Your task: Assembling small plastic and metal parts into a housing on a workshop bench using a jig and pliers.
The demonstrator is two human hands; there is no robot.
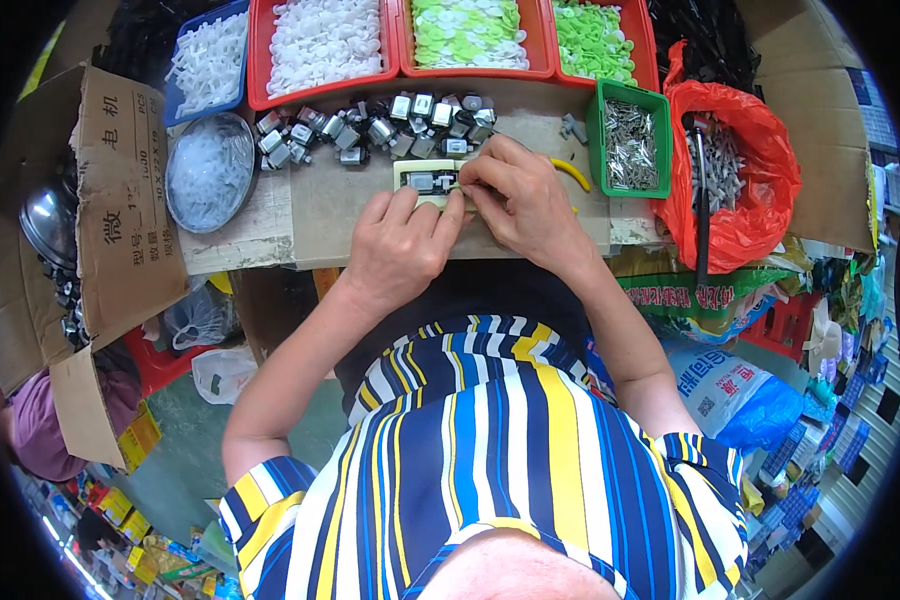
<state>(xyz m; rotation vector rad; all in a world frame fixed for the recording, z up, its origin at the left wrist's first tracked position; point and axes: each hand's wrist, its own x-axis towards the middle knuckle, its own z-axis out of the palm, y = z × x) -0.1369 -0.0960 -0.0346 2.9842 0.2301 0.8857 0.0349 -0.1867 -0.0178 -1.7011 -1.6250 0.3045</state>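
Observation:
A small cream-coloured holder (403, 170) lies on the bench in front of me, with a small motor (429, 183) set in its dark recess. My left hand (402, 245) presses against its near edge, fingers bent round it and the index finger reaching toward the motor's right end. Over the right end my right hand (522, 200) pinches with thumb and index finger. Whatever lies in that pinch is too small to make out. Several loose silver-and-black motors (350, 135) are piled just behind the holder. Partly hidden by my right hand is a yellow-handled tool (574, 174).
Red trays of white discs (327, 45) and green discs (467, 30) line the back. Left stand a blue tray (208, 65) and a round dish (210, 172) of white parts. Right are a green box of metal pins (630, 145) and a red bag (765, 215). Cardboard boxes (130, 200) flank the bench.

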